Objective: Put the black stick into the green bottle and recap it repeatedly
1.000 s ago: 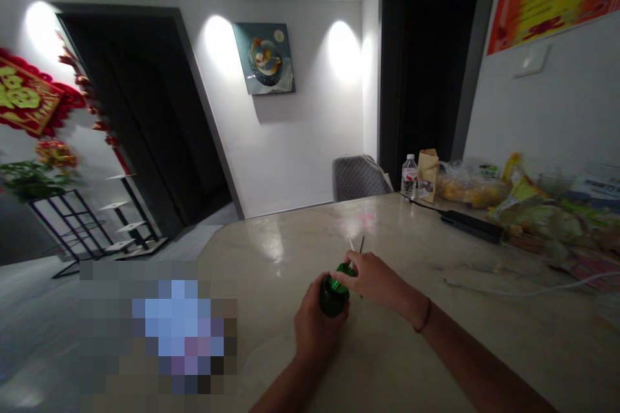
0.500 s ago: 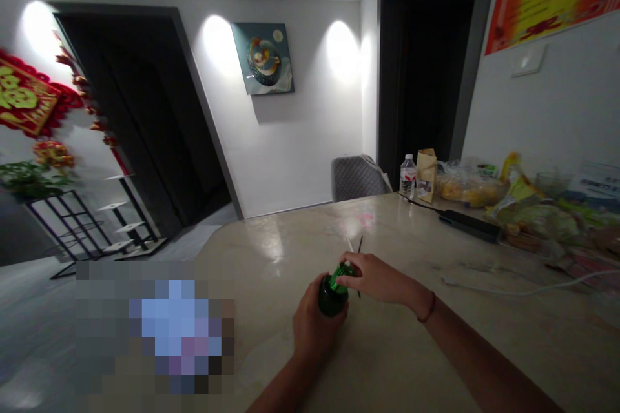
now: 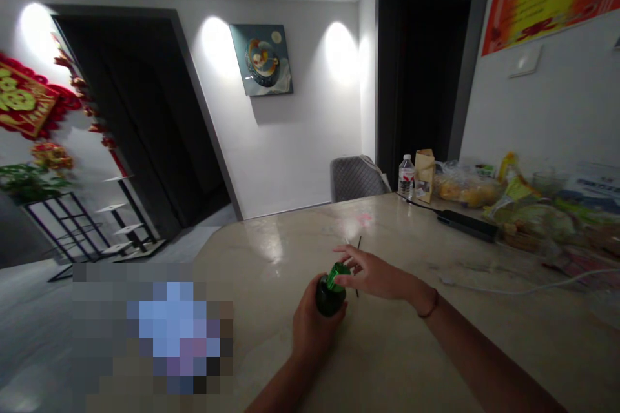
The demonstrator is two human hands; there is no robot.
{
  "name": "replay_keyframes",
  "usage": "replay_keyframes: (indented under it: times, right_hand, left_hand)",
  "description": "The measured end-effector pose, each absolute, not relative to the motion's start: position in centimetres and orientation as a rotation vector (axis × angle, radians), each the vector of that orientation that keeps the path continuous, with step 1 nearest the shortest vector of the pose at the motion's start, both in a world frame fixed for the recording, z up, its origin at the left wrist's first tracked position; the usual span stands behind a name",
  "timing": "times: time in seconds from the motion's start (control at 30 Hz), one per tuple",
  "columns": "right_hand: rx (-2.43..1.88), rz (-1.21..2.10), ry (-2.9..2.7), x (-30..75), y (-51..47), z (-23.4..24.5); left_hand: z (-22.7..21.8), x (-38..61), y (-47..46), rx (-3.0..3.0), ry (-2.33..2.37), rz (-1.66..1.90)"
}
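Observation:
My left hand [image 3: 314, 329] is wrapped round a dark green, rounded bottle-like thing [image 3: 330, 302] on or just above the table. Out of its upper end rises a shiny bright-green top [image 3: 338, 276], which looks like a neck or crumpled foil; I cannot tell which. Over that top is my right hand [image 3: 365, 271], its fingers lifted and spread apart, the thumb at or near the green part. A thin dark stick [image 3: 359, 244] lies on the table behind my right hand, partly hidden by it.
On the pale stone-like table [image 3: 271, 242], a water bottle [image 3: 406, 177], a paper bag [image 3: 425, 174], bagged food [image 3: 467, 188], a black power strip [image 3: 467, 225] and a white cable [image 3: 523, 290] lie to the right. A grey chair [image 3: 357, 179] stands beyond. A blurred patch covers the lower left.
The fingers of my right hand have opened and lifted off the bright-green top. My left hand keeps its hold on the dark green thing.

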State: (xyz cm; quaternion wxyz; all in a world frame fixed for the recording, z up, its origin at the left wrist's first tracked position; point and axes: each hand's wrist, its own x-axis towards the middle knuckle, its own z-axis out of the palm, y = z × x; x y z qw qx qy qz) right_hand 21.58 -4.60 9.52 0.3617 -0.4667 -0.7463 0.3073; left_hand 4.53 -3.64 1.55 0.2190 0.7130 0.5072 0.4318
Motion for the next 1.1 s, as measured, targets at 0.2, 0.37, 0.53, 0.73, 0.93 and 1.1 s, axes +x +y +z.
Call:
replay_keyframes:
  times: [0.2, 0.37, 0.53, 0.73, 0.93, 1.1]
  right_hand:
    - [-1.364, 0.573, -1.901, 20.71, -4.28, 9.12]
    - [-1.297, 0.616, -1.921, 20.93, -4.86, 9.43]
    - [-1.365, 0.613, -1.870, 20.64, -4.81, 9.28]
    - [-1.248, 0.619, -1.947, 20.73, -4.70, 9.15]
    - [-1.319, 0.593, -1.903, 20.66, -4.59, 9.34]
    - [-1.263, 0.598, -1.952, 20.73, -4.51, 9.23]
  left_hand:
    - [1.55, 4.48, -3.61, 1.967, 1.370, 1.205]
    - [1.49, 4.43, -3.65, 1.977, 1.365, 1.178]
    - [1.46, 4.48, -3.67, 1.988, 1.349, 1.184]
    - [1.57, 4.49, -3.75, 1.964, 1.341, 1.184]
    - [1.77, 4.54, -3.78, 1.956, 1.346, 1.191]
    - [1.74, 4.54, -3.73, 1.955, 1.350, 1.185]
